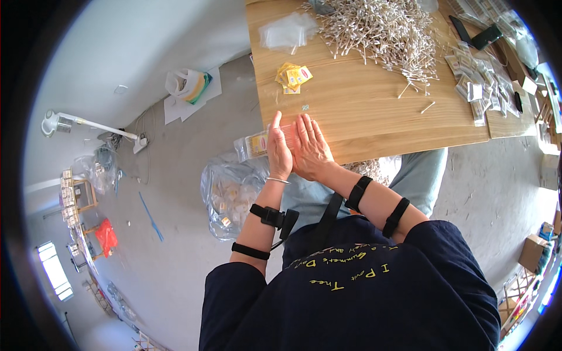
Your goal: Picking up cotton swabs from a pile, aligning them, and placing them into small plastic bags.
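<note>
At the table's near left edge, a clear bag of cotton swabs (256, 144) with a yellow card inside lies between my hands. My left hand (280, 149) stands on its side across the bag, thumb up and fingers together. From the right, my right hand (311, 149) presses its outstretched fingers over the swabs. The part of the bag under my palms is hidden. Beyond my hands lies a small stack of yellow cards (294, 77), and farther back a pile of clear empty bags (287, 31).
A large heap of loose cotton swabs (374, 29) covers the table's far middle. Filled packs (480, 82) and a black phone (486, 37) lie at the right. Below the table's left edge, a big clear plastic bag (231, 196) holds packs. A white bag (186, 85) stands on the floor.
</note>
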The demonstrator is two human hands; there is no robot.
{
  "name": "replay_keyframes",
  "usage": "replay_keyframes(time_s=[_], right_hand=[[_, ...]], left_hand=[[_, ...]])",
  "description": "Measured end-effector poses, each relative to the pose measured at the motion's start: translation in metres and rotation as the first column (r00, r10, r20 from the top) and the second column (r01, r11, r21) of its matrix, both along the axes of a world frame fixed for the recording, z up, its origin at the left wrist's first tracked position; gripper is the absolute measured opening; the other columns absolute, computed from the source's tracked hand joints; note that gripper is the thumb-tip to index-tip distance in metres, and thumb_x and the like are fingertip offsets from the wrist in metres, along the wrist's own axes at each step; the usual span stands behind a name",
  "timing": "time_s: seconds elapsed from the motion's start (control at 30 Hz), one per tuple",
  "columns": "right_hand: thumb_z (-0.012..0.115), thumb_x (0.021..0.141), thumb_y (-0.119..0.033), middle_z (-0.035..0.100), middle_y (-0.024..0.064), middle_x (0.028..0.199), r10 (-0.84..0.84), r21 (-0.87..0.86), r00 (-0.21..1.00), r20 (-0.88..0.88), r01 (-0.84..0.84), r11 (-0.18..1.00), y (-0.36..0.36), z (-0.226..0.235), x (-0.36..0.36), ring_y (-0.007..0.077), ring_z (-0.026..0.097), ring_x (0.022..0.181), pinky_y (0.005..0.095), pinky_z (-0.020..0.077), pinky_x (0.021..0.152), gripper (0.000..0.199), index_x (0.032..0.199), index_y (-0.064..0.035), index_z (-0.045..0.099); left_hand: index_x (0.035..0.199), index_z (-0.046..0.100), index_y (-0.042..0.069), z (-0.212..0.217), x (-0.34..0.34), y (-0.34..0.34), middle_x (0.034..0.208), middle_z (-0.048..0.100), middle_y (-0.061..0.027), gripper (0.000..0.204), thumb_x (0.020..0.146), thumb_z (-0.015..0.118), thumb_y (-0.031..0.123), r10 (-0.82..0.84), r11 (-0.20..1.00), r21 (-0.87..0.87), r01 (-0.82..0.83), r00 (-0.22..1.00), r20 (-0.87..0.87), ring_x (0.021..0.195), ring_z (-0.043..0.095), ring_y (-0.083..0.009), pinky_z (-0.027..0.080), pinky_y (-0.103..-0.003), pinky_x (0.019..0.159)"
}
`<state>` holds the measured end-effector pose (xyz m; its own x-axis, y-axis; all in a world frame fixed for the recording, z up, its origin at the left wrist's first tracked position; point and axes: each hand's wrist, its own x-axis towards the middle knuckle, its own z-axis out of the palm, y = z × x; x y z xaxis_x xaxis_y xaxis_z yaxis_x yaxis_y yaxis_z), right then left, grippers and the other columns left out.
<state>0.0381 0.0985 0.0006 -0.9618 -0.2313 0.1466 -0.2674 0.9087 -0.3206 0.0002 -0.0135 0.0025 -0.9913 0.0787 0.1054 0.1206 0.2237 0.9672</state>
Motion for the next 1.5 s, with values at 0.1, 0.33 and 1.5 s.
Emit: replay_keyframes(time_s=[0.1,0.33,1.5], right_hand=[[0.036,0.089,-0.042,0.022,0.0287,0.148,-0.023,-0.042,1.000,-0.018,0.022,0.999,-0.001,-0.001,-0.003,0.0379,0.014,0.142,0.0450,0.0075,0.117,0.072,0.137,0.0118,0.032],[0.037,0.089,-0.041,0.024,0.0273,0.148,0.011,-0.064,1.000,-0.004,-0.011,0.998,0.004,0.000,-0.003,0.0366,0.017,0.141,0.0451,0.0088,0.116,0.071,0.137,0.0111,0.032],[0.046,0.086,-0.042,0.014,0.0293,0.149,0.028,-0.074,0.997,0.077,-0.022,0.997,-0.030,0.003,-0.005,0.0389,0.007,0.142,0.0457,0.0064,0.116,0.081,0.140,0.0126,0.021]], left_hand=[[0.137,0.039,-0.005,0.001,0.004,0.002,0.140,0.043,-0.0196,0.076,0.098,0.021,0.057,0.016,1.000,0.012,-0.016,1.000,-0.012,0.129,0.041,-0.0248,0.029,-0.035,0.108],[0.137,0.039,-0.005,0.000,0.002,0.001,0.139,0.043,-0.0196,0.074,0.098,0.024,0.056,0.011,1.000,0.029,-0.010,0.999,-0.037,0.128,0.041,-0.0240,0.030,-0.036,0.108],[0.138,0.034,-0.006,-0.050,-0.020,-0.080,0.136,0.046,-0.0213,0.055,0.100,0.043,0.033,-0.083,0.838,0.527,-0.143,0.920,0.383,0.124,0.047,-0.0242,0.038,-0.032,0.103]])
